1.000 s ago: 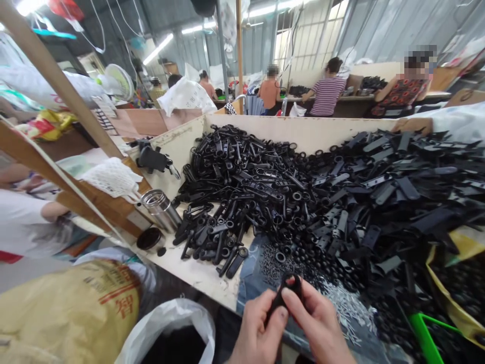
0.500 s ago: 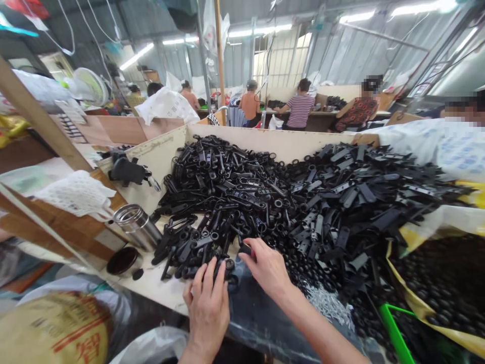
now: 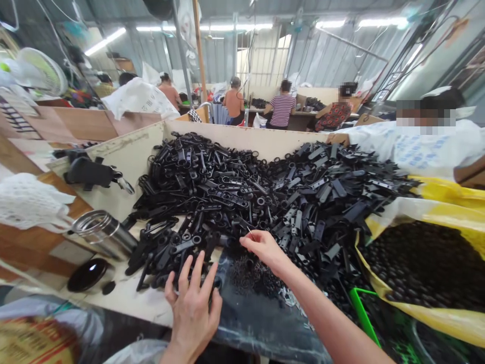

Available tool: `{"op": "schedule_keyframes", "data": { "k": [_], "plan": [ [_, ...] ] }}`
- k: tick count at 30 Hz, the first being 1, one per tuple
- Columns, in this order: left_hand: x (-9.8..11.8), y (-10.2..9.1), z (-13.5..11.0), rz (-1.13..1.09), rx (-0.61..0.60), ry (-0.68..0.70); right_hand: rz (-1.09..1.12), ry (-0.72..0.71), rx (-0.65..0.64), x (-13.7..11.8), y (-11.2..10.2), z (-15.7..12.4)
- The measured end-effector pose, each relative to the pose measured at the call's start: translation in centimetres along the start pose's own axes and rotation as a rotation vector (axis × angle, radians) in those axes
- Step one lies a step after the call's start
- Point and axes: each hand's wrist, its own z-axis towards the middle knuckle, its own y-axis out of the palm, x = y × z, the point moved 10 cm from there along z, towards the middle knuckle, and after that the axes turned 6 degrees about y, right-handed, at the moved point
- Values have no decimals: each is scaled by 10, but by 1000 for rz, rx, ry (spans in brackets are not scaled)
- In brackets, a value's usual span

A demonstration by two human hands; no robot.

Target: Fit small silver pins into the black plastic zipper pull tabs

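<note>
My left hand is open, its fingers spread over the near edge of a heap of black plastic parts with ringed ends. Its fingertips reach toward dark pieces there, and whether they touch is hard to tell. My right hand pinches a thin, pin-like piece between thumb and fingertips. It hovers above small dark pieces on a dark, smooth work surface. Small silvery pieces lie just under my right forearm.
Flat black parts are heaped to the right. A yellow-edged sack of round black pieces and a green bin stand at the right. A steel flask and a dark lid sit left. Several people work beyond the back board.
The view has shifted right. My right hand has moved from a dark piece beside my left hand and now pinches a thin piece. My left fingers have spread apart and drawn back slightly.
</note>
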Motion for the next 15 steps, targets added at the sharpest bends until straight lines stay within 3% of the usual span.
{"op": "schedule_keyframes", "data": {
  "k": [4,7,15],
  "plan": [
    [11,-1,18,-15,53,24,94,17,-28,24,-11,-26],
    [27,12,40,-56,1,130,143,-2,11,32,-15,-41],
    [38,41,89,-292,-152,262,227,-134,63,4,-9,-21]
  ]
}}
